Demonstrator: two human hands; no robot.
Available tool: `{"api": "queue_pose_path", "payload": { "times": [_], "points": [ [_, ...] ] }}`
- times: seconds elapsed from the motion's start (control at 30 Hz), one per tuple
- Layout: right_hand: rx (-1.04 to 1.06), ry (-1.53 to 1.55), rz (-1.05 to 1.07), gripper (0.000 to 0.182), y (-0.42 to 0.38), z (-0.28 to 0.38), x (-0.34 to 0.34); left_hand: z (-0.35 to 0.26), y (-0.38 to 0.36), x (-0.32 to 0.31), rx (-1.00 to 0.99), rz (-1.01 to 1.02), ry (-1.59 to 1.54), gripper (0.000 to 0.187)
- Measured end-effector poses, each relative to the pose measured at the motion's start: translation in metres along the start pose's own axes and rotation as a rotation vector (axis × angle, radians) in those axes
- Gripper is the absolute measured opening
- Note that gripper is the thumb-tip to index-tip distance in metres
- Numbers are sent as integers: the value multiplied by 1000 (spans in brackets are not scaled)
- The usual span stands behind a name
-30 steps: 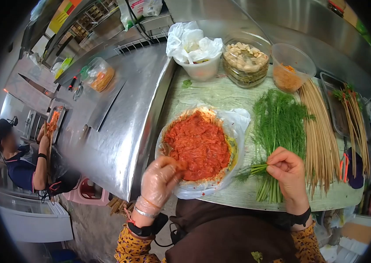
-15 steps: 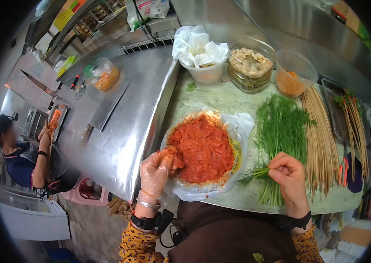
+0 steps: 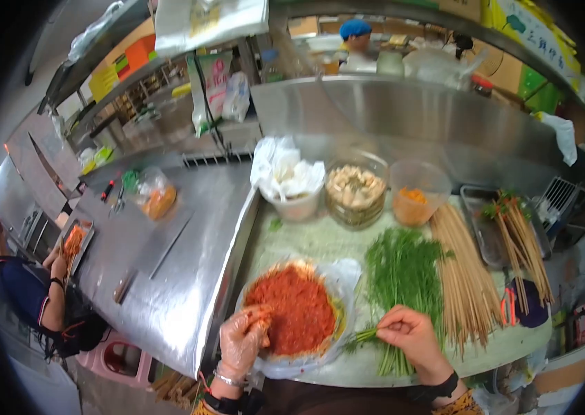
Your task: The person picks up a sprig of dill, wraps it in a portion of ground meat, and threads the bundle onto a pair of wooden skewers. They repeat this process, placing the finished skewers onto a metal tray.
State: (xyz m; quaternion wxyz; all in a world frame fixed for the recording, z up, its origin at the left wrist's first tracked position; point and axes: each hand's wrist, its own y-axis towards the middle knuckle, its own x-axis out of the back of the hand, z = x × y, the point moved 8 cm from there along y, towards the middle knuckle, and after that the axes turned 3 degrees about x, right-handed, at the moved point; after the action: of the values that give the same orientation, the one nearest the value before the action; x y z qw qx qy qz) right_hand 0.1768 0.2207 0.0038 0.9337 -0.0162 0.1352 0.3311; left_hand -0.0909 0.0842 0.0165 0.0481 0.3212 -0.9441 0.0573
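My left hand, in a clear plastic glove, is closed around a piece of red marinated meat at the left side of a bowl. The bowl, lined with a plastic bag, holds a mass of red, saucy meat. Between thumb and fingers, my bare right hand pinches a small bunch of dill by its stems, right of the bowl. Under and behind that hand lies a larger pile of dill. Wooden skewers lie side by side to its right.
Along the back stand a bag-lined tub, a jar of pale chunks and a tub with orange contents. A metal tray with threaded skewers sits at right. A cleaver lies on the left counter, where another person works.
The view has tilted upward, so the counter and hands sit lower and a further person shows behind the back panel. Both hands keep their hold on the meat and the dill.
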Motion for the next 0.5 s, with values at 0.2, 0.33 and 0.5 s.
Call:
{"api": "queue_pose_path", "payload": {
  "times": [0.2,0.33,0.5],
  "points": [
    [80,-98,-6,11,2,15,-3,-6,0,-14,-239,26,-11,14],
    [164,-323,31,12,12,55,-17,-42,-10,-23,-542,-3,339,12],
    [339,-516,374,9,24,82,-84,10,-5,-44,49,141,-213,14]
  ]
}}
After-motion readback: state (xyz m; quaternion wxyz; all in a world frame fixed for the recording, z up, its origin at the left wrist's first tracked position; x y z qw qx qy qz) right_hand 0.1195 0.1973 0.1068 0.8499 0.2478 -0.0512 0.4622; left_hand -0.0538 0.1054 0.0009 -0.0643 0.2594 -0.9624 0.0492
